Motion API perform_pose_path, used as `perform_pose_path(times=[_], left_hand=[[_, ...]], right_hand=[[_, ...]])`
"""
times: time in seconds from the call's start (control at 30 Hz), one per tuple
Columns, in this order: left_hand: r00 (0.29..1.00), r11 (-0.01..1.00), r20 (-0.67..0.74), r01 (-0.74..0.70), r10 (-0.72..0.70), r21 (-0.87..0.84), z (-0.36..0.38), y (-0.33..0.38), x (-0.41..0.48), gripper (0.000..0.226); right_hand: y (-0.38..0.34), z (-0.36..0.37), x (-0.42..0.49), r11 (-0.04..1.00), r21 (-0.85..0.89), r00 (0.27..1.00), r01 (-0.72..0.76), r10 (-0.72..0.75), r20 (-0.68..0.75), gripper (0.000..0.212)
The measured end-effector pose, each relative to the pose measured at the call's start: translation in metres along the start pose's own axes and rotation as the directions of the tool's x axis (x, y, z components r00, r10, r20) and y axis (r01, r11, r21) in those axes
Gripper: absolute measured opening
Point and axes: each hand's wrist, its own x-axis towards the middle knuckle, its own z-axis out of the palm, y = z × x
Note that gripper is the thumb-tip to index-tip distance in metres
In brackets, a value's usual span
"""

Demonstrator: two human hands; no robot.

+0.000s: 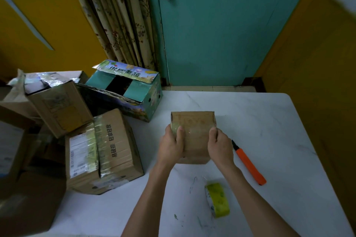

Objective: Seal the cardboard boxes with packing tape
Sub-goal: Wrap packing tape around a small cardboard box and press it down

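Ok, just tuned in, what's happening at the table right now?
A person grips a small box on the table, left hand and right hand on its sides, thumbs on top where tape crosses it. The tape roll and an orange knife lie loose nearby. More boxes sit at the left.

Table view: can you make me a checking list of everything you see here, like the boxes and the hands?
Surface: white marbled table, a few pen-like marks near the front.
Job's things: small box mid-table, shiny tape strip on its top; tape roll near the front; orange cutter lying right of the box.
Clutter: taped brown box, open brown box and colourful printed box piled at the table's left.
Hands: left hand and right hand grip the small box's opposite sides, thumbs on top.
Cables: nothing seen.
Surroundings: teal door, flowered curtain, yellow walls.
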Motion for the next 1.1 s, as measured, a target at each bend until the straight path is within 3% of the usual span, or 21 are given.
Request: perform_pose_path(times=[0.13, 0.27, 0.37, 0.43, 0.5, 0.73, 0.9, 1.07, 1.1], left_hand=[[1.0, 1.0, -0.003, -0.002, 0.002, 0.021, -0.002, 0.003, 0.0, 0.04], [0.998, 0.992, 0.002, 0.065, -0.066, 0.11, -0.006, 0.012, 0.008, 0.04], [0.98, 0.968, -0.011, 0.196, -0.197, 0.156, -0.003, 0.023, 0.016, 0.061], [0.968, 0.954, -0.068, 0.25, -0.242, 0.167, 0.003, 0.028, 0.017, 0.074], [0.966, 0.95, -0.106, 0.253, -0.236, 0.183, 0.008, 0.028, 0.017, 0.077], [0.971, 0.962, -0.217, 0.148, -0.098, 0.231, 0.009, 0.02, 0.011, 0.052], [0.967, 0.978, -0.247, 0.1, -0.053, 0.181, 0.003, 0.019, 0.012, 0.056], [0.974, 0.982, -0.156, 0.174, -0.161, 0.072, -0.001, 0.012, 0.014, 0.06], [0.976, 0.981, -0.116, 0.19, -0.186, 0.031, 0.001, 0.009, 0.012, 0.061]], right_hand=[[-0.001, -0.003, 0.001, 1.0, 0.007, 1.0, 0.022, -0.022, -0.015, 0.048], [-0.003, -0.003, 0.007, 0.996, -0.011, 0.994, -0.088, 0.088, 0.066, 0.045], [-0.009, 0.0, 0.014, 0.982, -0.086, 0.978, -0.169, 0.177, 0.107, 0.068], [-0.012, 0.002, 0.017, 0.981, -0.094, 0.977, -0.169, 0.179, 0.113, 0.073], [-0.011, 0.001, 0.02, 0.985, -0.086, 0.982, -0.152, 0.161, 0.102, 0.071], [-0.008, -0.004, 0.018, 0.991, -0.111, 0.997, -0.069, 0.065, -0.038, 0.063], [-0.008, -0.005, 0.017, 0.996, -0.057, 0.996, -0.07, 0.067, -0.055, 0.063], [-0.003, -0.001, 0.012, 0.976, 0.155, 0.976, -0.151, 0.123, 0.179, 0.04], [-0.002, 0.0, 0.01, 0.965, 0.19, 0.967, -0.182, 0.141, 0.212, 0.048]])
